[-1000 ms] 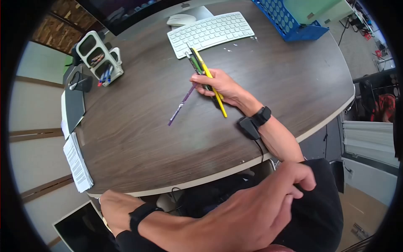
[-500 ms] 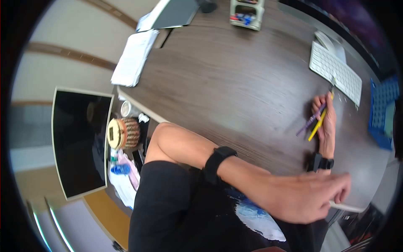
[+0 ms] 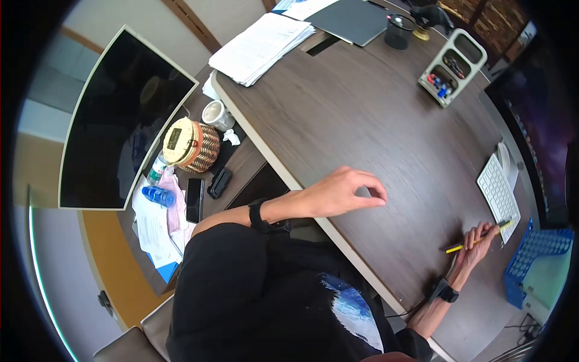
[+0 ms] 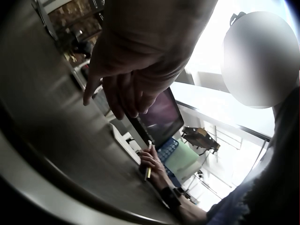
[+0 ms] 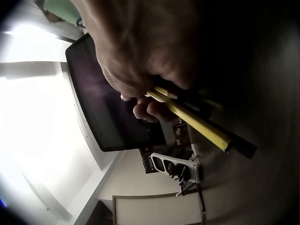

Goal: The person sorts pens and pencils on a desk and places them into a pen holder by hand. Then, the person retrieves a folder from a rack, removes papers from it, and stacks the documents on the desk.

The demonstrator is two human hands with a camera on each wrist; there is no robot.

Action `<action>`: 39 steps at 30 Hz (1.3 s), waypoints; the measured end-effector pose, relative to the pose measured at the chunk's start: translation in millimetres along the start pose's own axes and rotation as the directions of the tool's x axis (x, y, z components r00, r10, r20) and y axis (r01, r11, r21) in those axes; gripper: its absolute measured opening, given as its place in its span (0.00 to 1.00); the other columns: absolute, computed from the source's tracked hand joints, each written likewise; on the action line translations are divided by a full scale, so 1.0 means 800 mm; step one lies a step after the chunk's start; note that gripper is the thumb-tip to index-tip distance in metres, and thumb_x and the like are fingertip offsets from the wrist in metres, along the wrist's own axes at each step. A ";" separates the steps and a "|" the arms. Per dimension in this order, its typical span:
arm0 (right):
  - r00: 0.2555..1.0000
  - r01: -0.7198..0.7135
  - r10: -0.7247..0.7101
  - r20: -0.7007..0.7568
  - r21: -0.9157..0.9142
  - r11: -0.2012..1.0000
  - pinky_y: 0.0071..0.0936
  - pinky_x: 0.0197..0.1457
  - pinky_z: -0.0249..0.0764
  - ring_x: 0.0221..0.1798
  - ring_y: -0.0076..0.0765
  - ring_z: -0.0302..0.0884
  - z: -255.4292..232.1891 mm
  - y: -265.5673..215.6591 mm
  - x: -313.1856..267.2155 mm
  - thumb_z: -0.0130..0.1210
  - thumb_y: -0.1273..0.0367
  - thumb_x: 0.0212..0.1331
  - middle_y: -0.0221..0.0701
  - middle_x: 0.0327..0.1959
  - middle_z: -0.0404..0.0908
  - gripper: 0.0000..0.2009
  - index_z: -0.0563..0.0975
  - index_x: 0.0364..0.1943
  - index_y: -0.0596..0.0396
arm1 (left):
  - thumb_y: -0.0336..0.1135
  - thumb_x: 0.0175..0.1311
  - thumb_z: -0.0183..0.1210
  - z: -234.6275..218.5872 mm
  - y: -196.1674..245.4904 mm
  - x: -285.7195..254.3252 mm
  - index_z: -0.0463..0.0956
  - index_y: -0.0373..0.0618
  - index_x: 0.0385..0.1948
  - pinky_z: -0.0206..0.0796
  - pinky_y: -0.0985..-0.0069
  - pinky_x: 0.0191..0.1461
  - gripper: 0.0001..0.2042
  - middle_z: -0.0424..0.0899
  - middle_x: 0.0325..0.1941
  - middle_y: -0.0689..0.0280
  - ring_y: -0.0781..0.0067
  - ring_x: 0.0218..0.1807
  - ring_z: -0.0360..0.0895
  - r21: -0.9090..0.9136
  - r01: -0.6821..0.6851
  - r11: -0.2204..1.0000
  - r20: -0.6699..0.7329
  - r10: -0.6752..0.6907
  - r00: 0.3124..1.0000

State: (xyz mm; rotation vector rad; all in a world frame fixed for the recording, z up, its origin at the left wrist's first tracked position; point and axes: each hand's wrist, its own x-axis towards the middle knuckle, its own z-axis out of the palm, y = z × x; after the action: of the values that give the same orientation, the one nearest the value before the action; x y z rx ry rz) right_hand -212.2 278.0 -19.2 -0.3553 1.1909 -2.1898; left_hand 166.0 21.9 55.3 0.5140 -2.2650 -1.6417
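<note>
In the head view my right hand (image 3: 475, 242) grips a small bundle of pencils close to the keyboard (image 3: 499, 188). A yellow pencil (image 5: 201, 125) shows best in the right wrist view, with a dark pencil (image 5: 245, 149) lying alongside it; the fingers hide the middle of the bundle. My left hand (image 3: 345, 194) hovers over the desk's near side, fingers loosely bent and nothing in them. From the left wrist view, that hand (image 4: 136, 61) hangs above the desk surface, with the right hand (image 4: 152, 161) and its pencils farther off.
A pen organizer (image 3: 452, 69) and a black mesh cup (image 3: 399, 33) stand at the back. A paper stack (image 3: 259, 48) lies at the desk's left corner. On a side table are a woven basket (image 3: 202, 148), a mug (image 3: 217, 114) and a phone (image 3: 195, 199). A blue basket (image 3: 518, 271) stands at right.
The head view has turned left. My left hand has moved from over my lap to over the desk. The right hand keeps its pencils; the purple one no longer sticks out apart.
</note>
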 end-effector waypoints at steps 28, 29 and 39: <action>0.910 0.281 -0.398 0.114 -0.875 0.393 0.25 0.34 0.69 0.28 0.21 0.67 0.124 0.078 0.012 0.53 0.53 0.86 0.26 0.25 0.69 0.19 0.70 0.34 0.47 | 0.32 0.68 0.69 -0.162 -0.190 -0.046 0.83 0.46 0.40 0.80 0.64 0.51 0.05 0.81 0.38 0.65 0.61 0.45 0.82 0.580 -0.054 0.813 -0.506 0.411 0.758; 0.910 0.284 -0.398 0.119 -0.877 0.387 0.25 0.34 0.69 0.28 0.21 0.67 0.117 0.076 0.016 0.53 0.53 0.86 0.26 0.25 0.69 0.19 0.70 0.34 0.47 | 0.32 0.68 0.69 -0.161 -0.191 -0.046 0.83 0.46 0.40 0.80 0.64 0.53 0.05 0.81 0.38 0.65 0.61 0.46 0.82 0.576 -0.054 0.815 -0.500 0.404 0.766; 0.899 0.319 -0.344 0.270 -0.943 0.094 0.31 0.44 0.67 0.32 0.25 0.67 0.099 0.084 0.016 0.50 0.57 0.88 0.25 0.28 0.70 0.16 0.74 0.40 0.53 | 0.31 0.66 0.69 -0.160 -0.208 -0.048 0.83 0.45 0.39 0.79 0.64 0.59 0.05 0.82 0.39 0.65 0.62 0.47 0.80 0.616 -0.085 0.783 -0.466 0.450 0.762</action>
State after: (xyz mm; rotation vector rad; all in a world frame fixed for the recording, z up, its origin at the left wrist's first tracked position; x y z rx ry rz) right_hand -156.9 190.1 -31.6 -1.2542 2.6948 -1.2856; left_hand 275.1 -116.3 -65.5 0.6598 -2.1418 -0.5041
